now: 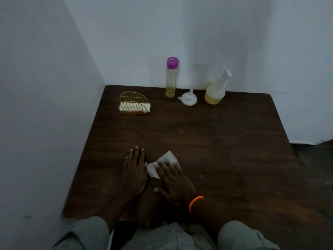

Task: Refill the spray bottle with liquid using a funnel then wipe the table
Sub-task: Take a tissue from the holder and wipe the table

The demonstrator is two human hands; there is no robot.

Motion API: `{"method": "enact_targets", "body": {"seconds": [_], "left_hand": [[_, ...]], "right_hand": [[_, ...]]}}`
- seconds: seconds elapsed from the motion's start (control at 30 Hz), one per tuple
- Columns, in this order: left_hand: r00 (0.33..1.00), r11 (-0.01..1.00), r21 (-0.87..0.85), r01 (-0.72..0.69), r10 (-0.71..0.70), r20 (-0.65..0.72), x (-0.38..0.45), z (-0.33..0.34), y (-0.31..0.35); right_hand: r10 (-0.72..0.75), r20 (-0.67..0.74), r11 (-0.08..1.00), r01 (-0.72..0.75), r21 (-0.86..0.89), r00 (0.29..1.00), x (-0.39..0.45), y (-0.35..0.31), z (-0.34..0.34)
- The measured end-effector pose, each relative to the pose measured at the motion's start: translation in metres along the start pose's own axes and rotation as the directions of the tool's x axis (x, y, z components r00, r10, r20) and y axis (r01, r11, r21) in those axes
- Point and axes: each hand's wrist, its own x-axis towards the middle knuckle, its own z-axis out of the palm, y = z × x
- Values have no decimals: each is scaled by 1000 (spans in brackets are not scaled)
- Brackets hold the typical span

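A white tissue (166, 157) lies flat on the dark wooden table (225, 150) near its front. My right hand (173, 181), with an orange band at the wrist, presses its spread fingers down on the tissue. My left hand (134, 170) rests flat on the table just left of the tissue, fingers together, holding nothing. At the back stands the spray bottle (216, 89) with a white trigger head and yellowish liquid in its lower part. A white funnel (188, 98) lies on its side left of it. A clear bottle (172, 77) with a purple cap holds a little yellow liquid.
A gold wire napkin holder (134, 105) with white napkins stands at the back left. White walls close in the table's left and back sides. The table's right edge drops to a dark floor (313, 168). My knees (243, 235) show below the front edge.
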Motion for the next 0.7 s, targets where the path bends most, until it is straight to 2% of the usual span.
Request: {"method": "enact_targets", "body": {"seconds": [0.07, 0.17, 0.33, 0.43, 0.57, 0.7], "left_hand": [[1000, 1000, 11, -12, 12, 19, -1, 6, 7], [997, 997, 39, -67, 66, 37, -4, 15, 18], [997, 995, 60, -73, 73, 11, -11, 23, 36], [997, 996, 50, -73, 74, -12, -16, 28, 39], [998, 997, 55, -51, 53, -31, -27, 29, 37], [998, 998, 47, -37, 39, -48, -39, 26, 24]], "right_hand": [[64, 0, 998, -64, 10, 998, -15, 23, -5], [234, -6, 971, -233, 48, 972, -45, 60, -11], [525, -54, 845, -513, 151, 849, -107, 99, -10], [633, -47, 760, -609, 225, 772, -125, 93, -4], [688, -48, 706, -652, 277, 724, -122, 57, 6], [604, -59, 779, -572, 257, 795, -94, 14, 10]]}}
